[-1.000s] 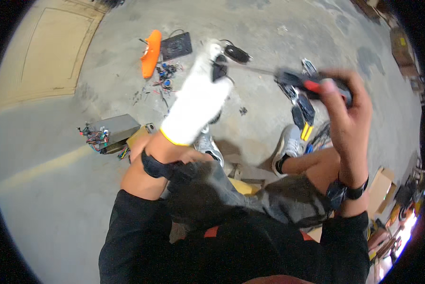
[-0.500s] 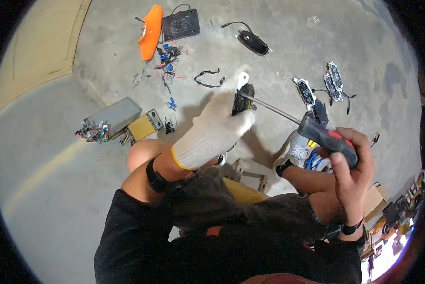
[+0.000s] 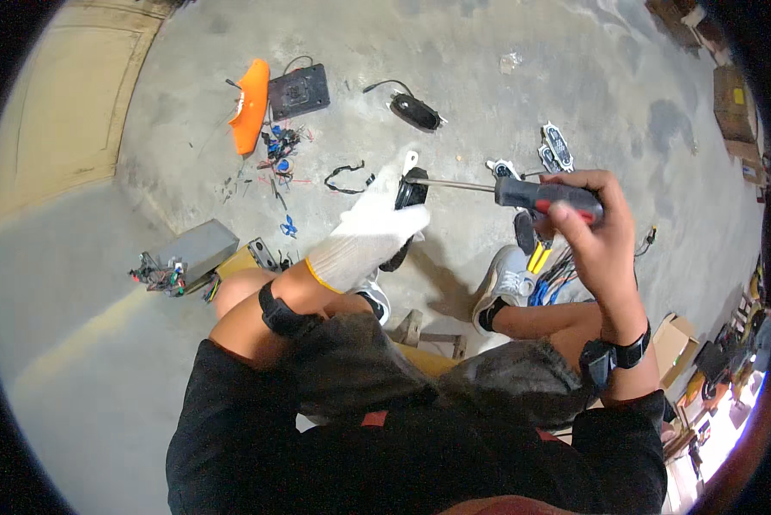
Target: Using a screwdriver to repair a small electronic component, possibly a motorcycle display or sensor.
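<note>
My left hand [image 3: 372, 232], in a white knit glove with a yellow cuff edge, is closed around a dark oval housing [image 3: 412, 190]. A white tab sticks out at the housing's far end. In my bare right hand [image 3: 593, 219] is a screwdriver [image 3: 523, 194] with a black and red handle, its fingers wrapped round the grip. The shaft runs level to the left, and its tip meets the housing near the upper end. Part of the housing is hidden by the gloved fingers.
On the concrete floor lie an orange shell [image 3: 250, 107], a black plate [image 3: 299, 92], cut wires [image 3: 278, 146], a black oval housing [image 3: 415, 112] and white-edged display units [image 3: 555, 148]. Metal boxes [image 3: 198, 249] with wires are at left; yellow-handled pliers [image 3: 540, 257] lie beside my right shoe.
My right hand has risen and moved left, bringing the screwdriver from a slant to nearly level. The housing sits a little left and lower in view, still in my left hand.
</note>
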{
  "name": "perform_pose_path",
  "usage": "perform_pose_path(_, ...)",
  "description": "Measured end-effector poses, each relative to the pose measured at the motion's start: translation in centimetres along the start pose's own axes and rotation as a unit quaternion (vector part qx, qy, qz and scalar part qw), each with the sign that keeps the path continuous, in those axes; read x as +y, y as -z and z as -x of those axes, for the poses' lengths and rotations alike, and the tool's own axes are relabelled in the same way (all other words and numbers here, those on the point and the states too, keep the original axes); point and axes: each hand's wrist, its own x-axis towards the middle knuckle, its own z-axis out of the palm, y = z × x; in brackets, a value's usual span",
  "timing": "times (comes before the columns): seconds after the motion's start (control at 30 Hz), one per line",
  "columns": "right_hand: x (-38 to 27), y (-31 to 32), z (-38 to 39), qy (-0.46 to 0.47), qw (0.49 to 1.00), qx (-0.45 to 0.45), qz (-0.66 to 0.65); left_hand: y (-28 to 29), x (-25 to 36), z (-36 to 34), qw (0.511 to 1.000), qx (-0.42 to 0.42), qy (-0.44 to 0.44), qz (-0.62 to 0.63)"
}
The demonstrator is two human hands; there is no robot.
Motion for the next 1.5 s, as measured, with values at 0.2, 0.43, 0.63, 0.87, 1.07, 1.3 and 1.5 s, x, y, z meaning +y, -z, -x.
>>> perform_pose_path(0.2, -2.5, -1.0, 3.4, 0.194, 0.977, 0.086, 0.036, -0.6, 0.3, 2.6, 0.986, 0.04, -0.158, 0.039)
perform_pose_path(0.43, -3.7, 0.2, 9.3, 0.243, 0.961, 0.128, -0.02, -2.2, 3.2, 5.2, 0.974, 0.025, -0.196, 0.115)
perform_pose_path(0.63, -4.8, -0.2, 12.0, 0.157, 0.969, 0.186, 0.038, -2.8, 4.1, 6.3, 0.943, 0.126, -0.306, -0.03)
perform_pose_path(0.87, -9.7, -0.6, 14.4, 0.269, 0.958, 0.089, 0.035, -2.5, 4.1, 5.9, 0.956, 0.116, -0.267, -0.038)
perform_pose_path(1.07, -10.4, -1.9, 10.6, 0.1, 0.98, 0.171, -0.016, 0.7, 6.3, 5.8, 0.914, 0.254, -0.314, -0.041)
perform_pose_path(1.3, -7.2, -3.6, 7.6, 0.328, 0.926, 0.07, -0.171, 2.3, 6.7, 8.1, 0.919, 0.264, -0.291, -0.018)
perform_pose_path(1.5, -7.5, -1.4, 7.6, 0.223, 0.951, 0.052, -0.208, -0.3, 9.7, 12.3, 0.956, 0.224, -0.191, 0.002)
